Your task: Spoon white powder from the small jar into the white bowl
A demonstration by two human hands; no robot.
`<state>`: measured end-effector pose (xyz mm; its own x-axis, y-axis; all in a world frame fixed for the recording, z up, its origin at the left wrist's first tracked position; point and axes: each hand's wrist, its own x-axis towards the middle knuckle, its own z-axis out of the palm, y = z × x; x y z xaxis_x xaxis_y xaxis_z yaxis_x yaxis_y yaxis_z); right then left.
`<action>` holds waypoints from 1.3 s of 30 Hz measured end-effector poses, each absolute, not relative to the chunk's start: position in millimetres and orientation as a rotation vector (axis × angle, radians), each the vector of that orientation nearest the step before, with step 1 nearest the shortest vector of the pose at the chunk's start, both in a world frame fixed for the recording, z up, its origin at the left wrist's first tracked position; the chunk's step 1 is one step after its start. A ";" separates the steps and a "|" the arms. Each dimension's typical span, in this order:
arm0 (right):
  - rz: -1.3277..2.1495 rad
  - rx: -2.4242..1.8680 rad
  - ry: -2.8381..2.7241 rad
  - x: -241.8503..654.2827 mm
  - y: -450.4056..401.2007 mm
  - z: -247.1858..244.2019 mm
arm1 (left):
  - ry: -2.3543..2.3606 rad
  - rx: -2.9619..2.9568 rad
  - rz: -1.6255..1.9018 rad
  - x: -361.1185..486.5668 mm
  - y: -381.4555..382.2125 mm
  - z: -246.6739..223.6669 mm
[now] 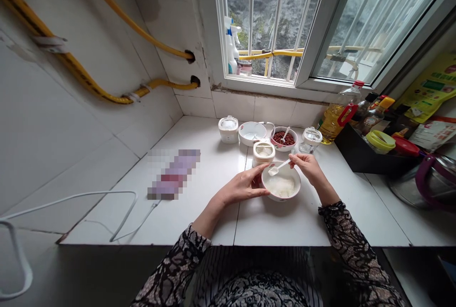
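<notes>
My left hand point(245, 184) grips the left side of a white bowl point(281, 197), thumb near its front and fingers at the far rim. Pale, whitish contents point(282, 186) lie in the bowl. Between the thumb and fingers of my right hand point(309, 169) is the handle of a small white spoon point(281, 167). Its head is over the bowl and carries something white. Just behind the bowl stands an open-topped white jar point(264, 152) with white contents. Further back, a bowl of red beans point(283, 139) has a white spoon resting in it.
A lidded white jar point(228, 130), a shallow white bowl point(252, 133) and a clear lidded jar point(311, 140) line the back. An oil bottle point(333, 119) and a black condiment box point(359, 153) stand right. A blurred-out object point(174, 174) with a white cable point(146, 212) lies left.
</notes>
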<state>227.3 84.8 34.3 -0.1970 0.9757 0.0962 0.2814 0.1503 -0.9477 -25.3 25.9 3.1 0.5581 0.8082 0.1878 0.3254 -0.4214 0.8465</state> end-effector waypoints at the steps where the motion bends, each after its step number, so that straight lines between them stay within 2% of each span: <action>1: 1.086 -1.236 -1.605 227.3 85.7 34.1 | 0.907 1.993 0.770 -25.4 26.1 2.3; 5: 0.990 -1.206 -1.474 221.6 88.9 33.1 | 0.918 2.003 0.785 -25.8 26.8 0.2; 9: 0.687 -1.137 -1.361 207.9 84.5 35.3 | 0.923 2.010 0.773 -25.6 26.8 0.4; 14: 0.181 -1.069 -1.685 194.9 71.1 38.3 | 0.914 2.003 0.775 -25.2 26.2 1.3; 18: -0.006 -1.013 -1.766 194.2 65.6 40.1 | 0.919 2.002 0.784 -25.0 25.5 2.7; 22: 0.015 -1.028 -1.634 198.1 62.8 43.6 | 0.894 1.995 0.780 -25.3 25.7 2.3; 26: 0.239 -1.116 -1.586 206.2 61.0 46.5 | 0.899 1.990 0.789 -26.1 26.6 -0.7; 29: 0.371 -1.129 -1.683 212.2 61.0 47.6 | 0.898 1.990 0.785 -26.3 26.7 -1.7; 35: 0.342 -1.004 -2.087 206.7 60.8 40.7 | 0.896 1.957 0.773 -26.5 25.0 0.2; 39: 0.369 -0.996 -2.126 202.4 59.8 37.5 | 0.902 1.962 0.764 -26.7 23.9 1.9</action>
